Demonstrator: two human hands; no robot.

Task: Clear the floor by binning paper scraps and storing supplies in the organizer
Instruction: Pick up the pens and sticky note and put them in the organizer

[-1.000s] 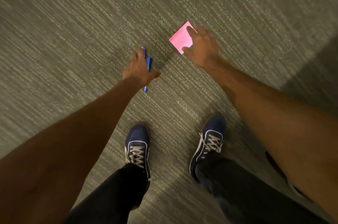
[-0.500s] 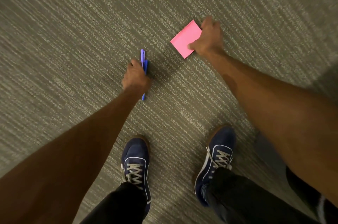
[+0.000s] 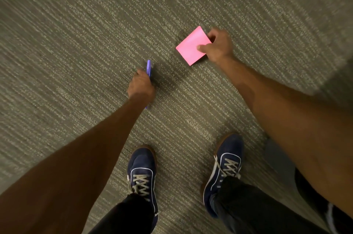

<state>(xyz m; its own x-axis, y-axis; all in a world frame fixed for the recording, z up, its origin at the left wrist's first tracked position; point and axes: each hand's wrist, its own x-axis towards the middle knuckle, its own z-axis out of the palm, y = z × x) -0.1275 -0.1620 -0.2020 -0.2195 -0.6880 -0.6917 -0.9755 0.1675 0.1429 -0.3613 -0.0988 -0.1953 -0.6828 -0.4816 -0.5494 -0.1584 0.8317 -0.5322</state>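
Pickup step, both items in hand. Your left hand (image 3: 141,87) is fisted round the blue pens (image 3: 148,68), tips poking fwd. Your right hand (image 3: 217,46) pinches the pink sticky-note pad (image 3: 191,48) at its right edge, thumb on top, above the carpet (image 3: 76,33). Organizer and bin not in view. Next, by my judgement: stand, locate organizer, stow both w/o loosening grip.

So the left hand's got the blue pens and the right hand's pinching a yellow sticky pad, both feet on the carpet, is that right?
Not quite: the sticky pad is pink, not yellow, as the head view shows. The rest holds: the left hand grips the blue pens, the right hand pinches the pad, and both feet are on the carpet.
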